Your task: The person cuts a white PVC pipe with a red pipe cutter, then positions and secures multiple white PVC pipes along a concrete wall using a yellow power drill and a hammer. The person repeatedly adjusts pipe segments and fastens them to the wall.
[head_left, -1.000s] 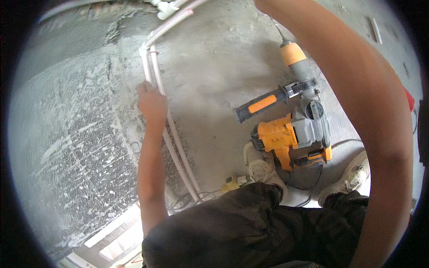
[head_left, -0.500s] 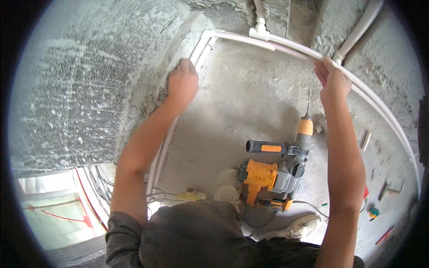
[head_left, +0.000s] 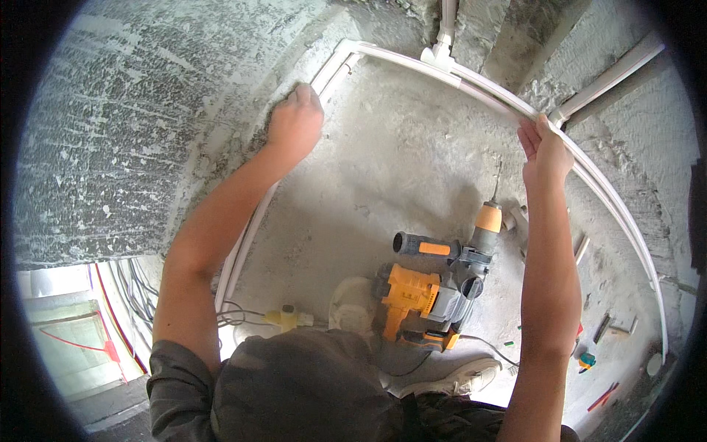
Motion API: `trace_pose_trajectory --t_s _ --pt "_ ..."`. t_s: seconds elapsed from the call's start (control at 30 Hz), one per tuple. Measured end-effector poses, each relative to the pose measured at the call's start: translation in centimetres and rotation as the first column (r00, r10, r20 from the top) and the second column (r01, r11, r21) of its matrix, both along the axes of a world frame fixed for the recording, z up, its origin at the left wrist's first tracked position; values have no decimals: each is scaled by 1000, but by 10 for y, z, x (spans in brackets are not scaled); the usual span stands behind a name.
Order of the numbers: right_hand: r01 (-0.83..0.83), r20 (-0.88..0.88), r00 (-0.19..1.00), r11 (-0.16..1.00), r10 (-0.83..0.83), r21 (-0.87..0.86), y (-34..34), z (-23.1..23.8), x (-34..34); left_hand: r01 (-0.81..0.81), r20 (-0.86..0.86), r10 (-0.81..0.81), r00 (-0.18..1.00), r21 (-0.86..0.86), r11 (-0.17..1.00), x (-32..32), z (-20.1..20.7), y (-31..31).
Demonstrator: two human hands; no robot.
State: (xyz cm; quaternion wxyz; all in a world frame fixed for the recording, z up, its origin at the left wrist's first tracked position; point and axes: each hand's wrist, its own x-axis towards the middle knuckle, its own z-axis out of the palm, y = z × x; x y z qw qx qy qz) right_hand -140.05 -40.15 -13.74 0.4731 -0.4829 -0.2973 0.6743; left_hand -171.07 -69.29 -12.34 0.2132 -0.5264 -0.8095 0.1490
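My view has swung up from a second ago: right hand (head_left: 546, 151) was out of frame, now it's at the long white plastic pipe (head_left: 595, 174) along the floor's far edge, just beside a branch pipe (head_left: 611, 77). I'd judge the pipework is now worked at two spots. Left hand (head_left: 296, 121) stays on the left pipe pair (head_left: 331, 70), fingers curled closed over it; can't tell which pipe they hold. Right fingers half extended, tips at the long pipe; can't tell whether they close on it. Tee fitting (head_left: 439, 59) sits between both hands. Rotary hammer (head_left: 412, 289) lies on the floor (head_left: 324, 236), untouched.
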Motion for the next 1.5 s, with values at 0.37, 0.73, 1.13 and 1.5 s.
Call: trace_pose_trajectory --t_s 0.37,0.73,1.13,1.5 --pt "-9 8 1000 1000 9 -14 1 -1 0 -53 43 54 998 -26 998 2 1 0" --pt "8 4 1000 1000 -8 1 -2 3 -1 -22 -11 23 1000 18 1000 -1 -4 5" --pt "-34 10 999 999 34 -16 -3 6 0 11 -156 -10 988 7 1000 3 -4 8" --pt "16 24 1000 999 -15 -32 -5 7 -5 53 -93 -57 994 -49 997 2 -16 -8"
